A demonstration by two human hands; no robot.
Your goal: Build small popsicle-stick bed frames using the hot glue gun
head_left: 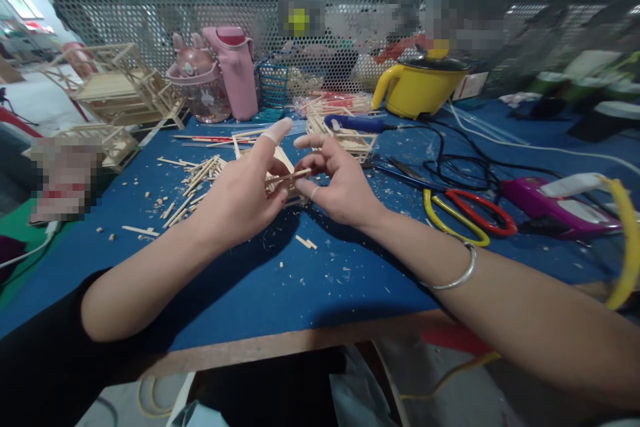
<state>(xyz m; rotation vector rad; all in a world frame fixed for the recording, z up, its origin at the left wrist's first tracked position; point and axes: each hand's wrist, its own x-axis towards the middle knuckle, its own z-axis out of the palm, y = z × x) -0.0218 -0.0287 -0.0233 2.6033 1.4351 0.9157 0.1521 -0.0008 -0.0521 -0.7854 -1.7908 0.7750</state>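
Observation:
Over the middle of the blue tabletop, my left hand (240, 193) and my right hand (343, 180) come close together, fingers bent. Between their fingertips runs a thin wooden stick (301, 174), roughly level, pinched from both sides. White coverings wrap some fingertips on each hand. Just behind and below the fingers stands a small frame of wooden sticks (240, 141), largely hidden by my hands. A loose pile of cut wooden sticks (197, 181) lies beside my left hand. Two short stick pieces (306, 242) rest on the table in front.
Scissors with red and yellow handles (455, 213), a purple glue gun (535, 203), a blue-handled corded tool (355, 123) and cables lie to the right. Behind stand a yellow electric pot (415, 90), a pink bottle (237, 77) and a pink basket (213, 97). Stick-built models (115, 87) occupy the left back.

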